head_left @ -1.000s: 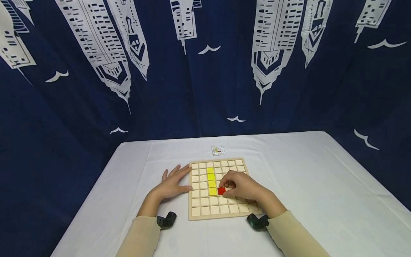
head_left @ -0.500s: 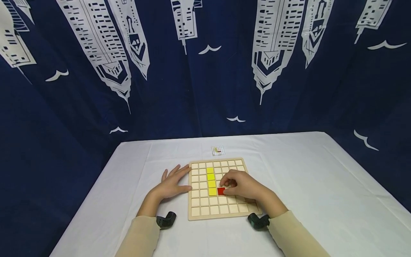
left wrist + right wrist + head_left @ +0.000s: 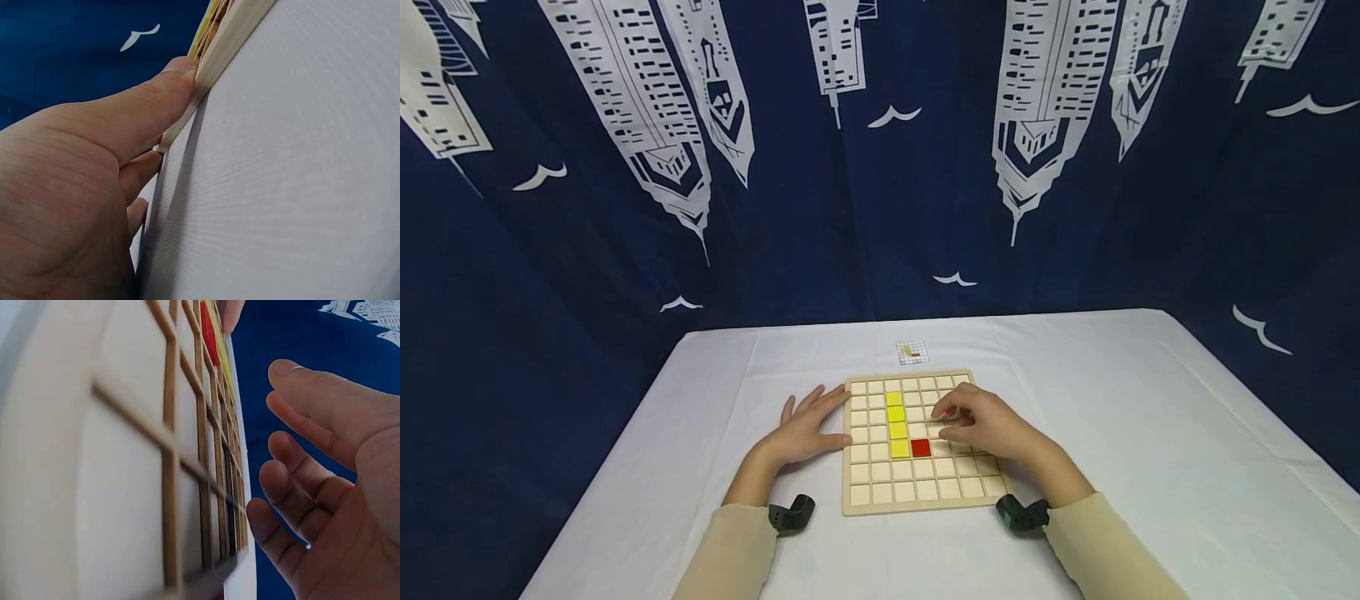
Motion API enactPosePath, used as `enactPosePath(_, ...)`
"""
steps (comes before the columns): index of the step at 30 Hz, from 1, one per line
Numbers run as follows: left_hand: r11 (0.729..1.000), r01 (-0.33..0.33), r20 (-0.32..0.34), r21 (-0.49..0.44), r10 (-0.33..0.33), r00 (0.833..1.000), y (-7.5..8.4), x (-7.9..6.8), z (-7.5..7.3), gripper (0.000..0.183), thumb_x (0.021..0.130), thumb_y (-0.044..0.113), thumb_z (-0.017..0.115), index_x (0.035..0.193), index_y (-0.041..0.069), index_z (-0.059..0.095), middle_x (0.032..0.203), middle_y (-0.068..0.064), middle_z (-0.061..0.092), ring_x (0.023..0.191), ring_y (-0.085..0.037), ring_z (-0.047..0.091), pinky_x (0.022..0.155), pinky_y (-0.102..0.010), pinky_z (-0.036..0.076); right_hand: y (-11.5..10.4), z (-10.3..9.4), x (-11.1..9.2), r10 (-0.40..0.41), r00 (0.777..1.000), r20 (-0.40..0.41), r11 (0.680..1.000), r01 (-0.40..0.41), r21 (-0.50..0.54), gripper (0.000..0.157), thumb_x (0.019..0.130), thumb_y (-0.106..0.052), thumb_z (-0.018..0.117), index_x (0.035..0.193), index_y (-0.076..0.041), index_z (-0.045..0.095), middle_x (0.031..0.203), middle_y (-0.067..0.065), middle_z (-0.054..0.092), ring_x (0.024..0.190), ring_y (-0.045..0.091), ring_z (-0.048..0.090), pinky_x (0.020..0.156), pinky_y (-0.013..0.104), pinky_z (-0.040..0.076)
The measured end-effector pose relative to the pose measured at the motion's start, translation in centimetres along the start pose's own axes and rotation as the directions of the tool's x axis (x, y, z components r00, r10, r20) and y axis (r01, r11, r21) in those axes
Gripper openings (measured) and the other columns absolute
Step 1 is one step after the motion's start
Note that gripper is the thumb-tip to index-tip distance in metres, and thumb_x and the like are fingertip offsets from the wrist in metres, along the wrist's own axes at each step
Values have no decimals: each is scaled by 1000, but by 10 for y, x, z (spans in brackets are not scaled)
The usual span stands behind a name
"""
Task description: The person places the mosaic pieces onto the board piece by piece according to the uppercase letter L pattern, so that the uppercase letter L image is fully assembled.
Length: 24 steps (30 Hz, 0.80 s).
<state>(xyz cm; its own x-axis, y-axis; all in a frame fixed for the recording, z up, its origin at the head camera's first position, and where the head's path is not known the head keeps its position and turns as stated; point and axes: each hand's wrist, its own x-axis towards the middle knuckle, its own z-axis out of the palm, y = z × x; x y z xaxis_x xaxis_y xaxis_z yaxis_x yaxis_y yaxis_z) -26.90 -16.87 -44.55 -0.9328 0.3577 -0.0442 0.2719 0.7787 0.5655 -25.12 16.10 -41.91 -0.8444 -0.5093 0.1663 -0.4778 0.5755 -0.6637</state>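
Observation:
A wooden grid board (image 3: 891, 506) with pale square cells lies on the white-covered table. Yellow square tiles (image 3: 898, 431) form a column in it, and a red square tile (image 3: 921, 448) sits in the cell just right of the lowest yellow one. Along the board's left edge rests my left hand (image 3: 796, 437), fingers spread; the left wrist view shows its thumb (image 3: 153, 103) against the wooden rim. Over the board's right half hovers my right hand (image 3: 988, 423), its fingers loosely bent. Nothing shows between its thumb and fingers in the right wrist view.
Behind the board lies a small printed card (image 3: 913, 352) with a gridded pattern in yellow and red. A dark blue curtain (image 3: 820, 250) with white buildings and birds hangs behind the table. Each wrist wears a black camera (image 3: 792, 513).
My right hand has let go of the red tile and moved up and to the right, so the whole tile now shows in its cell. The left hand keeps its place.

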Motion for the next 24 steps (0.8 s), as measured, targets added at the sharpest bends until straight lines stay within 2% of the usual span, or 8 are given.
enactPosePath(9, 1000, 7, 4, 0, -7, 1000, 1, 0, 1, 78, 86, 42, 74, 154, 22, 41, 166, 1, 28, 158, -31, 8, 122, -65, -12, 16, -23, -22, 79, 997, -21, 997, -79, -13, 29, 85, -16, 79, 112, -11, 69, 99, 9, 60, 77, 10, 49, 65, 20, 44)
enactPosePath(14, 1000, 6, 0, 3, -6, 1000, 0, 1, 1, 77, 86, 42, 74, 153, 22, 42, 166, 1, 28, 158, -31, 9, 122, -65, -11, 26, -32, -31, 124, 992, -20, 991, -125, -38, 35, 84, -21, 81, 115, -13, 67, 103, 7, 61, 82, 15, 50, 68, 21, 45)
enactPosePath(18, 1000, 6, -4, 7, -6, 1000, -1, 1, 1, 77, 86, 41, 74, 153, 23, 42, 166, 1, 28, 158, -31, 9, 122, -64, -11, 33, -38, -35, 149, 989, 1, 988, -149, -44, 41, 82, -24, 83, 117, -14, 67, 107, 7, 60, 87, 18, 51, 72, 21, 46)
enactPosePath(24, 1000, 12, -3, 4, -12, 1000, -1, 1, 1, 77, 86, 41, 75, 153, 23, 42, 166, 1, 29, 158, -31, 9, 122, -64, -11, 42, -44, -40, 172, 984, 46, 985, -171, -22, 40, 80, -21, 84, 114, -11, 67, 102, 8, 58, 79, 13, 46, 66, 20, 41)
